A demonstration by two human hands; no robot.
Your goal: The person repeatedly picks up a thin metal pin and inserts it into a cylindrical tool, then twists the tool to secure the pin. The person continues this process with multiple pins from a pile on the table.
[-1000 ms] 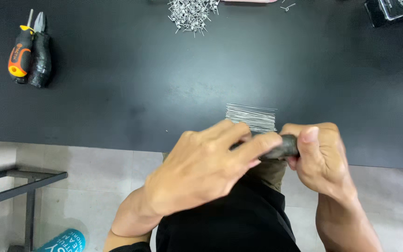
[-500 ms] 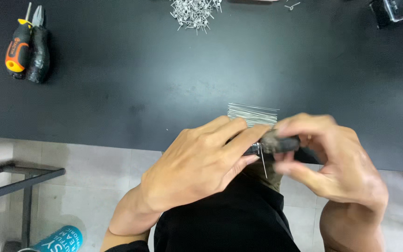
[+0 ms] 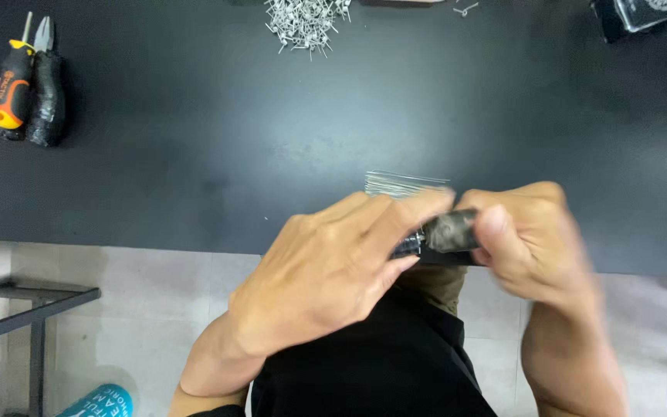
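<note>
Both hands clench one dark tool handle [image 3: 445, 232] at the black surface [image 3: 194, 154] edge, left hand [image 3: 326, 270] steadying, right hand [image 3: 534, 239] gripping, thin wire bundle [image 3: 403, 184] just beyond the fingers.

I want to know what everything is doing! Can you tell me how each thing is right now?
Left hand: curled, fingers on the dark tool.
Right hand: closed on the dark tool, blurred.
Thin wires: lying flat, bunched behind the hands.
Screwdriver: lying untouched.
Pliers: lying closed beside it.
Metal bits: loose pile.
</note>
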